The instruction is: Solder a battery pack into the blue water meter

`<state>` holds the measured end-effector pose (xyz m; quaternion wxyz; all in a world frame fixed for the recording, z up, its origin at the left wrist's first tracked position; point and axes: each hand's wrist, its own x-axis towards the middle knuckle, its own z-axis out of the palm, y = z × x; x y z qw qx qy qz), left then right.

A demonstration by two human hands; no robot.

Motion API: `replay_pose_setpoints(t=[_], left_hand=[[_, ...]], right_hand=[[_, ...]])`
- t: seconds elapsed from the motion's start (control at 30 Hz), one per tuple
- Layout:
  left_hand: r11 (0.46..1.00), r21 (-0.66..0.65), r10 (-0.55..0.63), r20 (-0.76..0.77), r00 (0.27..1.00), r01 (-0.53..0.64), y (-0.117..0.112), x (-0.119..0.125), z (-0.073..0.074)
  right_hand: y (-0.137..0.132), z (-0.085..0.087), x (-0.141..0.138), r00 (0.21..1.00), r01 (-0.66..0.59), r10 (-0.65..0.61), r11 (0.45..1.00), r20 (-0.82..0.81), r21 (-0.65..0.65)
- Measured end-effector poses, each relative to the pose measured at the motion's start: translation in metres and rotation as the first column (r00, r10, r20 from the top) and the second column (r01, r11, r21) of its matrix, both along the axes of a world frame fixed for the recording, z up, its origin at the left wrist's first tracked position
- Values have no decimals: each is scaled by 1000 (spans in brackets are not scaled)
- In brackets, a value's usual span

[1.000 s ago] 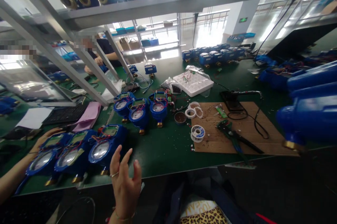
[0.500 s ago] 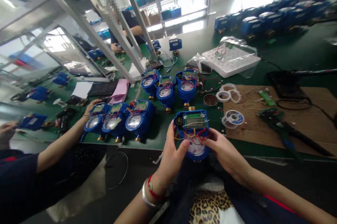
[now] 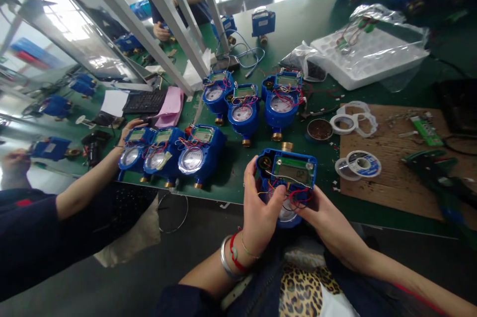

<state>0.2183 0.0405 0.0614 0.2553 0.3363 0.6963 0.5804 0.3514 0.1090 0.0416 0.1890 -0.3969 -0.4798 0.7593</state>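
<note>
Left thumb (image 3: 276, 201) shifted over wires (image 3: 301, 195) | left hand (image 3: 258, 215), right hand (image 3: 330, 220): fingers (image 3: 250, 174) clamped on meter (image 3: 292, 171)

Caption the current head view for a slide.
Left hand and right hand hold a blue meter, its wires exposed, at a green workbench bearing more meters.

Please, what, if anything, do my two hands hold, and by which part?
A blue meter: your left hand holds its left side, thumb over its front; your right hand holds its lower right side.
</note>
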Motion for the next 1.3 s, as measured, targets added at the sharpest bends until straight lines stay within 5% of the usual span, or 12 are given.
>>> replay_pose_setpoints(t=[0.37,0.67,1.07,1.3], left_hand=[[995,-70,-74,-86,994,68,6,-6,0],[988,-108,-120,-102,988,109,11,-8,1],[924,-165,-359,-64,931,345,33,-34,3],[896,-198,-429,-152,890,398,35,-47,30]], right_hand=[[1,-8,1,998,36,-38,998,-41,-45],[6,6,0,999,32,-32,999,-5,-40],[8,3,9,1000,15,-15,996,6,-91],[14,5,9,1000,-8,4,991,-27,-137]])
